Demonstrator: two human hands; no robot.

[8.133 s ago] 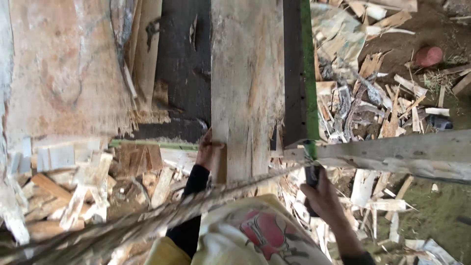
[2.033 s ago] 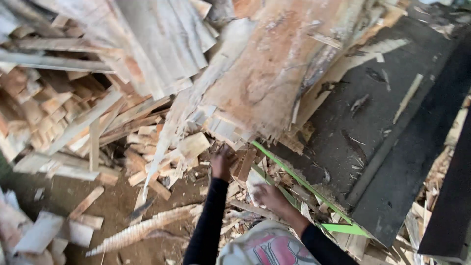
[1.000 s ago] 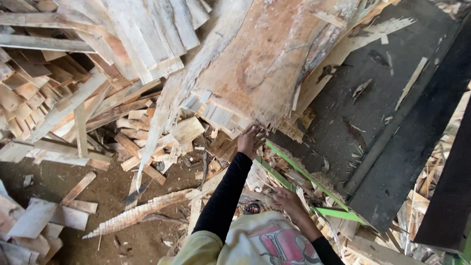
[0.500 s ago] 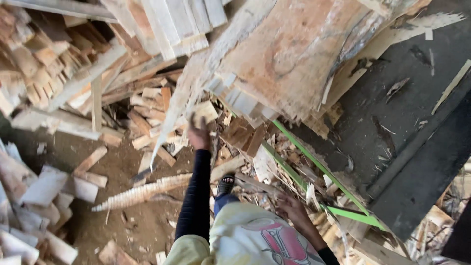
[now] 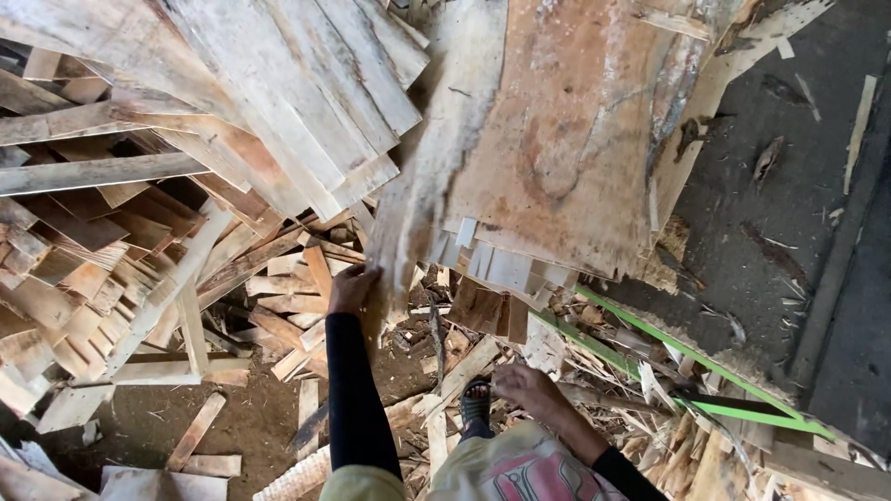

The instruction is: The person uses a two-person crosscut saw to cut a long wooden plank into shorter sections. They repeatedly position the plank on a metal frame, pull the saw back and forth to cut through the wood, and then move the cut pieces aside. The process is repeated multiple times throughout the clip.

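Your left hand (image 5: 353, 289) grips the long thin plank (image 5: 422, 213), so hold its low end tight while your right hand (image 5: 522, 385) hangs loose.

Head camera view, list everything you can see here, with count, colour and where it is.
Long thin wood strip: one, pale, centre, blurred, lower end at the left hand.
Wide slab: one, reddish-brown, upper centre.
Stacked planks: many, pale, upper left.
Offcuts: many, tan, left.
Green rail: one, bright green, lower right.
Dark platform: one, black-grey, right.
Sandal: one, dark, bottom centre.
Left hand: black sleeve, gripping the strip.
Right hand: black sleeve, empty-looking, above scraps.
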